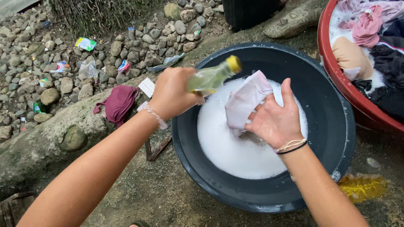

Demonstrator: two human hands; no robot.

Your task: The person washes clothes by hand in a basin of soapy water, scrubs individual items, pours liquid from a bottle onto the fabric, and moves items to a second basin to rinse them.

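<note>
At the far left, scattered litter (86,43) is seen among grey stones (50,96), and a maroon cloth (119,102) is draped on the mossy concrete ledge (63,130). Just right of it, the left hand (171,93) is wrapped around a clear bottle (209,78), its fingers curled closed about the lower body. The bottle is held nearly level, its long axis running left to right and slightly far, with the yellow cap (234,64) pointed right over the dark basin (336,126). Foamy white water (235,147) is held in the basin. A pale pink cloth (246,98) is gripped by the right hand (275,122), thumb raised, fingers spread beneath the fabric. At the far right, a red tub (336,80) of mixed laundry is seen.
</note>
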